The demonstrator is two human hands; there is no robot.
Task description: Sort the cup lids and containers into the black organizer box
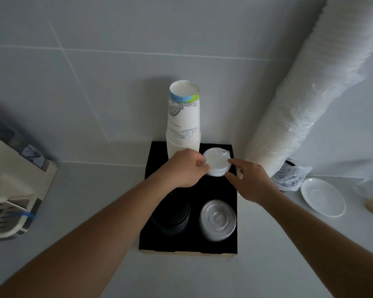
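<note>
Both hands, left and right, are pinching white lids over the box's back-right slot beside the cups, apparently seating them; next, releasing them squarely.

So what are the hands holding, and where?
Both the left hand and right hand pinch the white lid stack by its opposite edges.
</note>
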